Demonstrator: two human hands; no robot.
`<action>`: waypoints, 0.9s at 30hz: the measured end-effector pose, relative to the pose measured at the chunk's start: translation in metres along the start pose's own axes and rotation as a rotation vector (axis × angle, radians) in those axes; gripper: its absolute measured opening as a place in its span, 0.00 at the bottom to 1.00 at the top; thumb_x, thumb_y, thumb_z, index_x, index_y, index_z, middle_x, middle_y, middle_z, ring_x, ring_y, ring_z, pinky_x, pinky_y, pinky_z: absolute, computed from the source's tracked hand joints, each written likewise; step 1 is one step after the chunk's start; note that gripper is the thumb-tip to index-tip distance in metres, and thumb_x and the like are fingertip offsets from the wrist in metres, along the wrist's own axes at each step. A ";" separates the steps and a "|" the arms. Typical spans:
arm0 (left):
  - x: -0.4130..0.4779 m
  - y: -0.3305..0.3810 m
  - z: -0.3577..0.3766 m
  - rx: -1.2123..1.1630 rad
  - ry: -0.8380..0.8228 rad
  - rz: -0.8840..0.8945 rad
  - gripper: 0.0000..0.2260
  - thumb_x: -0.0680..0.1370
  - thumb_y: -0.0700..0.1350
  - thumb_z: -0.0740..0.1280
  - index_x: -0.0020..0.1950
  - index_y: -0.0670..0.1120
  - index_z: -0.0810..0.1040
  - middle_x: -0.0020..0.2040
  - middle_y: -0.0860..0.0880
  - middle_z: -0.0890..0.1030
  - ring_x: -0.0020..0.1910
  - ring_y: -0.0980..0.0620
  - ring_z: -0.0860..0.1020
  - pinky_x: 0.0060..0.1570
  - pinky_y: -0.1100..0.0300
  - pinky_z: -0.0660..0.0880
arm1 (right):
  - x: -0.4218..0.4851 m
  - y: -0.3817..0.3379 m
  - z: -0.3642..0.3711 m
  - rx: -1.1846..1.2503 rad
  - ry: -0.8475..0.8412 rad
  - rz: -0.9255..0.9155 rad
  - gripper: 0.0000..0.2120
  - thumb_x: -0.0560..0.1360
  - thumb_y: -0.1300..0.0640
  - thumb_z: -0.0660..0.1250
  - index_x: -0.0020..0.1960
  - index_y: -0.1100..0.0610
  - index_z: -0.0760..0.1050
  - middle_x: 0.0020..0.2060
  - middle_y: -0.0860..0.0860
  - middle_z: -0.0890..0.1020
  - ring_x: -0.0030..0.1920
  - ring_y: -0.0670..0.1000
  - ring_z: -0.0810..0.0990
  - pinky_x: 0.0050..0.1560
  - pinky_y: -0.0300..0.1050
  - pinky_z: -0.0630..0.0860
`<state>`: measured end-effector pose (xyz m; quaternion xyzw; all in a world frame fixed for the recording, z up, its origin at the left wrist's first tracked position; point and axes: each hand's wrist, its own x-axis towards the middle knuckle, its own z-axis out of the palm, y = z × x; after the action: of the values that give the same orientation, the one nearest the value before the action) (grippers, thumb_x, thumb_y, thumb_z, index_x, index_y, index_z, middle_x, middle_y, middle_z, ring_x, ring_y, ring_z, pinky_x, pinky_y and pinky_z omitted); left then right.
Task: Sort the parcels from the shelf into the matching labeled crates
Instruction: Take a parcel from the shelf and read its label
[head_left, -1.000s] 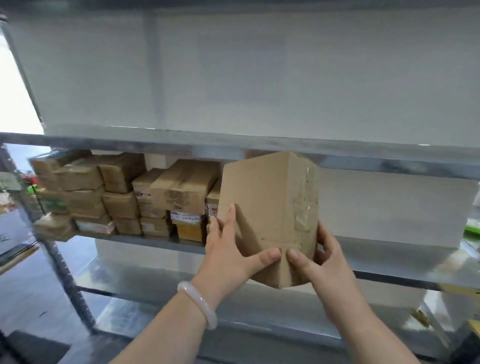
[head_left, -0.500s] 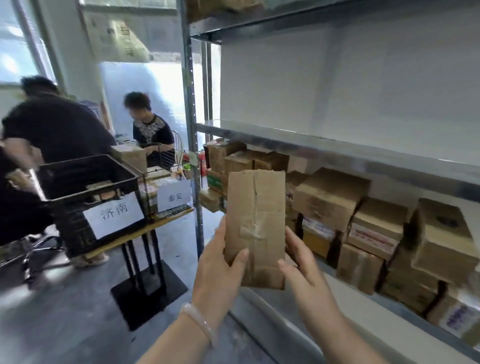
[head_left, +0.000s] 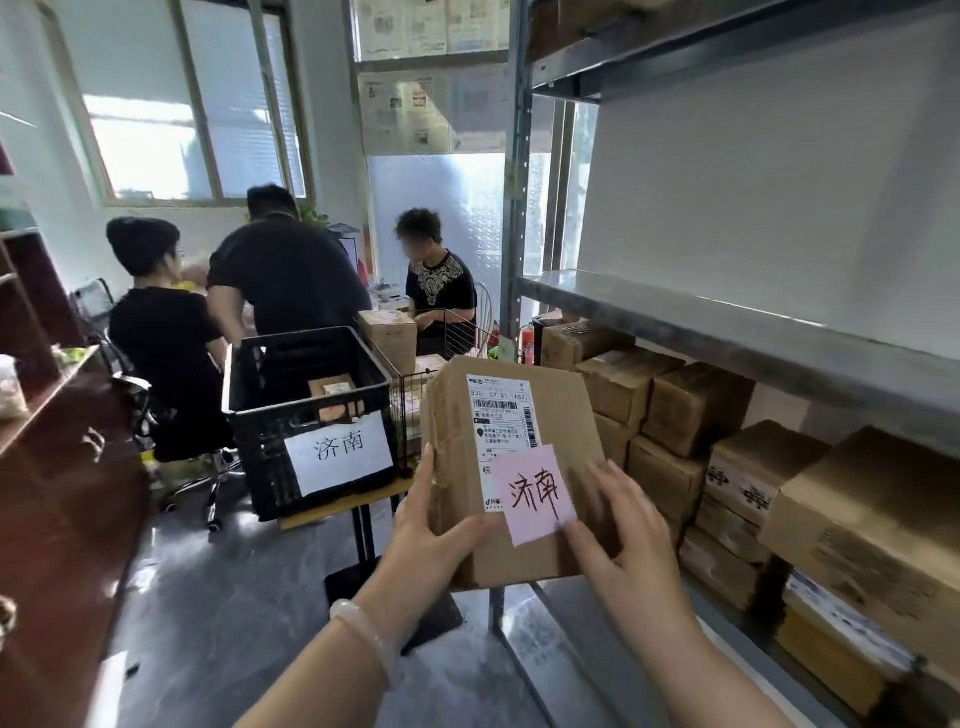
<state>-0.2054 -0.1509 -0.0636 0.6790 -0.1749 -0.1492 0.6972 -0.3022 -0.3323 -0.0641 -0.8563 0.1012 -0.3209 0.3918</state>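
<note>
My left hand (head_left: 431, 540) grips the parcel (head_left: 519, 415) by its left edge; my right hand (head_left: 631, 540) lays near-straight fingers on its front. It hangs between shelf (head_left: 727, 319) and black crate (head_left: 260, 447) (pink note (head_left: 535, 493) and crate label (head_left: 337, 452) both read 济南).

steel shelf rack (head_left: 727, 332) | lower board: taped cardboard parcels (head_left: 696, 405) stacked in rows, two and three high, touching | wood-topped stand (head_left: 343, 506): black crate (head_left: 270, 415) labelled 济南 on top, wire basket (head_left: 410, 400) just beside it | grey floor (head_left: 234, 597): stand's black base plate (head_left: 348, 584), wheeled chair base (head_left: 208, 483) near it
</note>
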 end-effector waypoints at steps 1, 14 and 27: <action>0.009 0.002 -0.002 -0.044 -0.004 -0.007 0.52 0.56 0.59 0.80 0.73 0.74 0.54 0.68 0.50 0.74 0.56 0.45 0.82 0.48 0.50 0.82 | 0.016 0.008 0.001 0.018 -0.038 0.032 0.27 0.75 0.51 0.70 0.67 0.33 0.62 0.74 0.44 0.65 0.73 0.45 0.59 0.72 0.47 0.58; 0.131 -0.012 -0.079 0.093 0.299 0.132 0.26 0.79 0.50 0.67 0.67 0.73 0.61 0.64 0.52 0.73 0.60 0.50 0.77 0.57 0.51 0.79 | 0.156 0.039 0.130 0.425 -0.222 0.091 0.30 0.72 0.54 0.75 0.63 0.25 0.69 0.64 0.38 0.73 0.60 0.35 0.74 0.54 0.33 0.77; 0.304 0.008 -0.287 0.355 0.348 0.209 0.36 0.75 0.49 0.74 0.66 0.79 0.56 0.60 0.65 0.67 0.57 0.64 0.72 0.47 0.75 0.74 | 0.324 -0.028 0.345 0.281 -0.296 -0.041 0.33 0.72 0.44 0.72 0.70 0.28 0.60 0.64 0.39 0.69 0.62 0.44 0.72 0.59 0.47 0.76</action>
<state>0.1944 -0.0297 -0.0482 0.7845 -0.1450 0.0756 0.5982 0.1630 -0.2421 -0.0590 -0.8331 -0.0209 -0.2104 0.5112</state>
